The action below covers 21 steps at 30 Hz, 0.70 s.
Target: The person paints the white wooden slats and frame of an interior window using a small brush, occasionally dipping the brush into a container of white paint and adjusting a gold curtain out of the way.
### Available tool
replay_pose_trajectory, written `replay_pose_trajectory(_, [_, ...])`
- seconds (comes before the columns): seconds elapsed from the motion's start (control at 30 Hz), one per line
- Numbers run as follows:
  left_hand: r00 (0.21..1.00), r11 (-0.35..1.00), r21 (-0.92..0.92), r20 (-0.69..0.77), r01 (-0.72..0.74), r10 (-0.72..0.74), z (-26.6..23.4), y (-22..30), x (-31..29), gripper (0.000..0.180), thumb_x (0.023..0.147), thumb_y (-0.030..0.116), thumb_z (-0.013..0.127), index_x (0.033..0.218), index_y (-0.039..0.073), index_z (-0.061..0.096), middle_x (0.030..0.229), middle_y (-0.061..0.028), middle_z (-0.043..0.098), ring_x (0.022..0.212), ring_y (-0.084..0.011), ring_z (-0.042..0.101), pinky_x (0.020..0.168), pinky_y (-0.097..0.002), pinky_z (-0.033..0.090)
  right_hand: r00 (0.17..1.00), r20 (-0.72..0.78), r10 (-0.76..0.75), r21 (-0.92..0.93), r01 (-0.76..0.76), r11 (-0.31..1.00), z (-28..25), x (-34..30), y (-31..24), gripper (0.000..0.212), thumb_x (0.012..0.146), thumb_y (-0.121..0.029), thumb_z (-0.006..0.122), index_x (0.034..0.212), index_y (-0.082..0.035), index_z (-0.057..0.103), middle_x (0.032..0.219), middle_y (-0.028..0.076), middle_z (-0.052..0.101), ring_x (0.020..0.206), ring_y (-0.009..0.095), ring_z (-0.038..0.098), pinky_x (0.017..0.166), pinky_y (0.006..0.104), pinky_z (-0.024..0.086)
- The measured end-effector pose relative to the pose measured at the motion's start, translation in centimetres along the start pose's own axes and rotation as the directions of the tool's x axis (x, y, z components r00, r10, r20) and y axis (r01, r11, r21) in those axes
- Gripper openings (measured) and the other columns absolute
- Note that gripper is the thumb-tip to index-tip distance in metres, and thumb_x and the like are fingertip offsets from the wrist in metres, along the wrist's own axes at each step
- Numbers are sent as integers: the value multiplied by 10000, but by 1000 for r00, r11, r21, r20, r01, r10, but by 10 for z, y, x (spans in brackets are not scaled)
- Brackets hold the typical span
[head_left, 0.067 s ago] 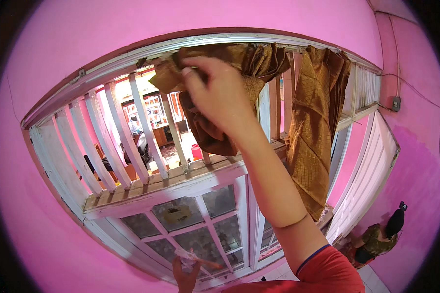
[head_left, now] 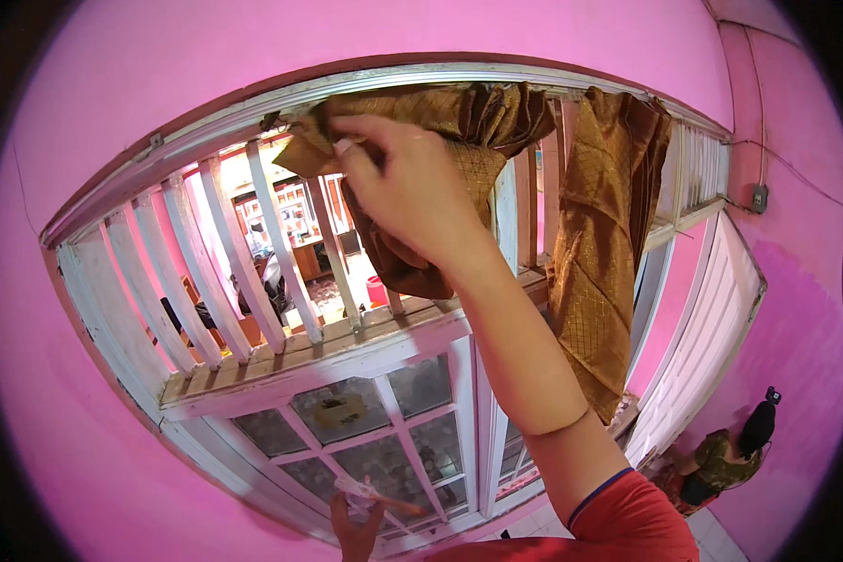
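Head view: the right hand (head_left: pixel 407 178), thumb and fingers pinched together, grips the left edge of a bunched gold-brown curtain (head_left: pixel 506 117) just below a white rail (head_left: pixel 253 110), in front of upright slats (head_left: pixel 276 244). Low down, the left hand (head_left: pixel 354 534) is closed around a whitish packet (head_left: pixel 354 489). A firm pinch close to the rail, with folds spaced evenly, would likely work best.

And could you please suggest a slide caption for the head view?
Right hand pinching a gold-brown curtain before white wooden slats; left hand holding a whitish bundle below.
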<state>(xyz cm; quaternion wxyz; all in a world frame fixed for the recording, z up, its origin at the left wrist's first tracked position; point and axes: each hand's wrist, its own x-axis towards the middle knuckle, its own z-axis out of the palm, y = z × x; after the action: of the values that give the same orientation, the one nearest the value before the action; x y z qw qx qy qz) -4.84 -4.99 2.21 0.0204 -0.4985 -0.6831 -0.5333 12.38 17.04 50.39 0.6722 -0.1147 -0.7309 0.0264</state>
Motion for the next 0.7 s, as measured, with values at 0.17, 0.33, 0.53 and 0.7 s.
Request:
replay_pose_trajectory(0.17, [995, 994, -35, 32, 101, -99, -4, 0, -4, 719, 780, 266, 886, 1338, -54, 564, 1244, -242, 615, 1140, -403, 591, 1021, -472, 461, 988, -147, -40, -102, 25, 995, -12, -6, -4, 327, 966, -238, 656, 1172, 11, 702, 936, 202, 746, 881, 353, 719, 844, 431, 546])
replay_pose_trajectory(0.33, [998, 987, -150, 3, 62, -62, -5, 20, 6, 494, 735, 144, 886, 1135, -9, 641, 1096, -153, 606, 991, -317, 623, 862, -411, 498, 917, -374, 139, -260, -248, 933, -55, -5, 5, 372, 943, -209, 692, 1173, 71, 607, 815, 214, 717, 816, 404, 708, 754, 487, 549])
replay_pose_trajectory(0.53, [998, 997, -48, -25, 53, -54, -6, 30, 6, 496, 715, 166, 906, 1097, -21, 651, 1083, -169, 604, 961, -344, 628, 832, -431, 508, 957, -279, 81, -385, -189, 903, -52, 6, 29, 262, 923, -258, 727, 1009, -10, 741, 765, 114, 726, 682, 248, 694, 658, 375, 529])
replay_pose_trajectory(0.7, [997, 991, -112, 2, 70, -71, -5, 18, 1, 559, 707, 178, 916, 1133, -49, 635, 1129, -184, 585, 990, -342, 632, 841, -431, 515, 955, -292, -52, -503, -107, 858, -37, 9, 14, 227, 936, -252, 707, 995, -34, 733, 813, 118, 730, 752, 301, 700, 706, 396, 537])
